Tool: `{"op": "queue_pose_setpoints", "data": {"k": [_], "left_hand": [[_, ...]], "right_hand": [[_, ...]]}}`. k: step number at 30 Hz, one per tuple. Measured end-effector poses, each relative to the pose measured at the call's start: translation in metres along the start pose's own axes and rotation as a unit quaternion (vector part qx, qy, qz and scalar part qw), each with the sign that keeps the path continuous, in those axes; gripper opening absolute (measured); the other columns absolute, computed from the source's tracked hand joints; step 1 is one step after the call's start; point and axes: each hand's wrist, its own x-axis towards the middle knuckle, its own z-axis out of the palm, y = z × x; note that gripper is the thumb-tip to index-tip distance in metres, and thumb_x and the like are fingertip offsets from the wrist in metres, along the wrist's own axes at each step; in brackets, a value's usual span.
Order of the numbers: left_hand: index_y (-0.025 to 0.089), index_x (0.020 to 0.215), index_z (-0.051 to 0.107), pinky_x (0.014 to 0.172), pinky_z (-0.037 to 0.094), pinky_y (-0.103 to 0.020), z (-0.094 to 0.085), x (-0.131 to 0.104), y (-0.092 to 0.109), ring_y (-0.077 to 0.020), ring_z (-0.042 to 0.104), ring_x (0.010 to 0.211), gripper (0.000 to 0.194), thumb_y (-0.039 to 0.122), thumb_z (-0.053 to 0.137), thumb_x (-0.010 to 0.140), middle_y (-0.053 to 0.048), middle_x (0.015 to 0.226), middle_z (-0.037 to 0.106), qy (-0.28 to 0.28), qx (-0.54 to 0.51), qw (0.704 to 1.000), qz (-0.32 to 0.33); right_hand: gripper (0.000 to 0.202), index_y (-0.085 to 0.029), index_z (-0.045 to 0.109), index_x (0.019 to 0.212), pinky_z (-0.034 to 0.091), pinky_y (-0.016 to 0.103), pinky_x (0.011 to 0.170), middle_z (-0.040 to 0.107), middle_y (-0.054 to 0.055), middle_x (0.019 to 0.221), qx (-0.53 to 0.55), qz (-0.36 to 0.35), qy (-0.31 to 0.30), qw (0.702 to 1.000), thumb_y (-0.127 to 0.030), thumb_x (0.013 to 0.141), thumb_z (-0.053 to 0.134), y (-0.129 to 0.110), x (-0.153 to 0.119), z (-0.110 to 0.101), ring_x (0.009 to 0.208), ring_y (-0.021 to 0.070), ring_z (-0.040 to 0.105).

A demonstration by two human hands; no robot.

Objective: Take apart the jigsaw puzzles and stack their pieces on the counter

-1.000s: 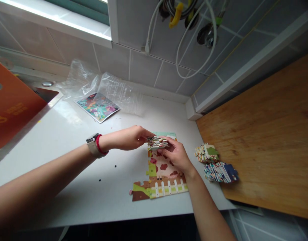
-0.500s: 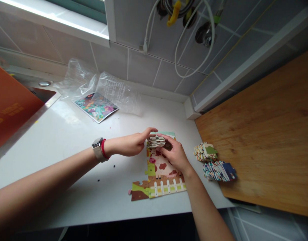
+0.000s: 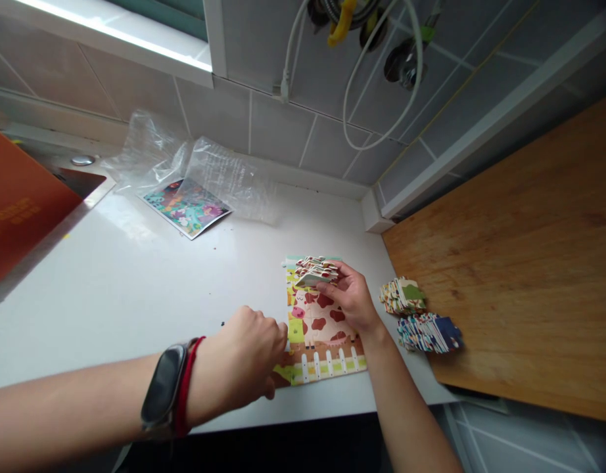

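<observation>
My right hand (image 3: 353, 297) grips a stack of puzzle pieces (image 3: 317, 269) between thumb and fingers, held over the top of a partly joined jigsaw. The jigsaw (image 3: 319, 323) lies flat on the white counter and shows a spotted cow above a white fence. At its lower left edge is my left hand (image 3: 238, 361), fingers curled and pointing down. It covers most of the brown and green corner piece (image 3: 283, 375). Whatever is between its fingers is hidden behind the hand.
Two more stacks of pieces, one green (image 3: 403, 296) and one dark blue (image 3: 430, 333), sit to the right by a wooden board (image 3: 520, 276). A colourful picture card (image 3: 187, 207) lies partly under clear plastic bags (image 3: 229, 174). An orange box (image 3: 27, 210) stands far left.
My left hand has left the stack and moved down and toward me to the jigsaw's lower left corner. The stack in my right hand has tilted and fanned out.
</observation>
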Motion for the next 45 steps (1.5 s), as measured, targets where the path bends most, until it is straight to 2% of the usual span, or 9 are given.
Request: {"op": "queue_pose_setpoints", "data": {"k": [3,6,8,13,21,26,33,37,45], "left_hand": [[0.013,0.099,0.075,0.067,0.054,-0.039,0.014,0.007,0.015,-0.0354,0.074,0.080,0.041,0.040,0.089,0.070,-0.018,0.089,0.076,-0.010,0.019,1.000,-0.013],[0.015,0.096,0.076,0.066,0.054,-0.039,0.024,0.014,0.014,-0.0346,0.074,0.077,0.028,0.034,0.083,0.077,-0.018,0.086,0.076,0.012,0.016,1.000,-0.012],[0.015,0.092,0.077,0.064,0.055,-0.039,0.025,0.016,0.009,-0.0346,0.074,0.075,0.027,0.034,0.085,0.075,-0.018,0.084,0.076,0.007,0.009,1.000,-0.003],[0.015,0.084,0.077,0.060,0.058,-0.037,0.015,0.017,-0.004,-0.0328,0.075,0.069,0.023,0.034,0.085,0.072,-0.016,0.079,0.076,-0.011,-0.007,1.000,0.021],[0.017,0.075,0.076,0.055,0.053,-0.032,0.010,0.014,-0.017,-0.0265,0.072,0.062,0.018,0.035,0.077,0.081,-0.011,0.068,0.074,-0.002,-0.027,0.997,0.073],[0.021,0.080,0.075,0.052,0.043,-0.026,-0.011,0.014,-0.040,-0.0182,0.064,0.056,0.015,0.035,0.079,0.078,-0.004,0.066,0.071,0.049,-0.120,0.988,0.079],[0.020,0.088,0.075,0.057,0.043,-0.026,-0.026,0.042,-0.081,-0.0163,0.065,0.063,0.017,0.028,0.061,0.090,-0.005,0.077,0.075,0.275,-0.245,0.929,-0.042],[0.020,0.092,0.078,0.067,0.049,-0.027,-0.014,0.058,-0.087,-0.0176,0.070,0.073,0.023,0.028,0.056,0.092,-0.005,0.084,0.078,0.332,-0.334,0.882,-0.012],[0.016,0.100,0.076,0.078,0.054,-0.030,0.005,0.077,-0.082,-0.0195,0.070,0.085,0.033,0.033,0.048,0.096,-0.006,0.095,0.078,0.320,-0.436,0.840,0.044]], "right_hand": [[0.044,-0.019,0.071,0.107,0.059,0.033,0.085,0.077,0.008,0.105,0.064,0.066,-0.231,0.969,-0.031,0.069,0.090,-0.011,-0.009,-0.007,0.093,0.0215,0.074],[0.049,-0.014,0.072,0.108,0.058,0.037,0.087,0.077,0.016,0.109,0.096,0.116,-0.500,0.853,-0.033,0.067,0.091,-0.013,-0.011,-0.011,0.100,0.0274,0.074],[0.048,-0.012,0.071,0.111,0.057,0.037,0.091,0.076,0.019,0.113,0.083,0.115,-0.587,0.797,-0.029,0.070,0.089,-0.009,-0.009,-0.011,0.105,0.0283,0.073],[0.050,-0.009,0.069,0.115,0.057,0.034,0.091,0.074,0.020,0.114,0.053,0.136,-0.649,0.746,-0.024,0.072,0.088,0.006,-0.005,-0.008,0.104,0.0276,0.073],[0.052,-0.009,0.069,0.113,0.056,0.027,0.089,0.075,0.017,0.110,0.002,0.138,-0.656,0.742,-0.038,0.074,0.087,0.004,-0.007,-0.005,0.099,0.0227,0.073],[0.057,-0.009,0.068,0.114,0.058,0.032,0.086,0.075,0.018,0.109,0.055,0.154,-0.591,0.790,-0.038,0.070,0.089,0.002,-0.011,-0.009,0.096,0.0237,0.074],[0.048,-0.018,0.071,0.107,0.058,0.029,0.080,0.075,0.005,0.099,0.048,0.075,-0.155,0.984,-0.025,0.065,0.092,0.000,-0.005,-0.003,0.087,0.0178,0.072],[0.046,-0.020,0.070,0.110,0.056,0.037,0.096,0.073,0.007,0.109,-0.029,0.032,-0.017,0.999,-0.030,0.069,0.089,0.006,0.006,0.001,0.103,0.0229,0.070],[0.045,-0.023,0.070,0.119,0.054,0.038,0.101,0.068,0.009,0.124,-0.168,-0.039,0.017,0.985,-0.037,0.077,0.083,0.013,0.006,0.004,0.114,0.0251,0.066]]}}
